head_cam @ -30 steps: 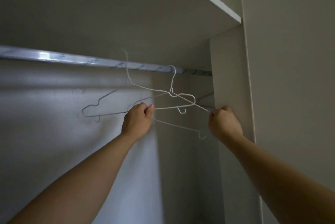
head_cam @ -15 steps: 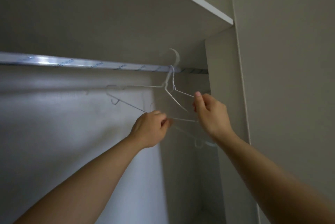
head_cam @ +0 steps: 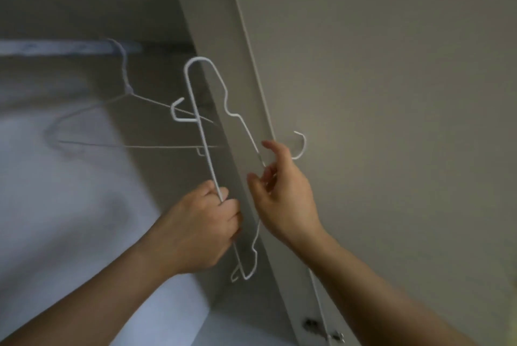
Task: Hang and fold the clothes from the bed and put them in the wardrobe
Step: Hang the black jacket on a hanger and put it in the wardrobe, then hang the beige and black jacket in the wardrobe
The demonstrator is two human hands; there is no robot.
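1 hanger [head_cam: 202,133] stands on end in front of the wardrobe's side panel [head_cam: 221,38]. The left hand [head_cam: 201,229] grips its long bar, and its hook juts right, behind the right hand [head_cam: 284,200]. The right hand is just right of the left. Behind and to the left, a 2nd hanger [head_cam: 140,146] hangs on the rail [head_cam: 56,47].

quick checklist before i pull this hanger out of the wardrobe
1. Left hand grips the white hanger: ok, fingers curled round its bar.
2. Right hand holds it too: not ok, fingers spread by the neck.
3. Its hook is off the rail: ok.
4. Free of the second hanger: cannot tell, the wires cross in this view.
5. That hanger hooked on the rail: ok, though blurred.
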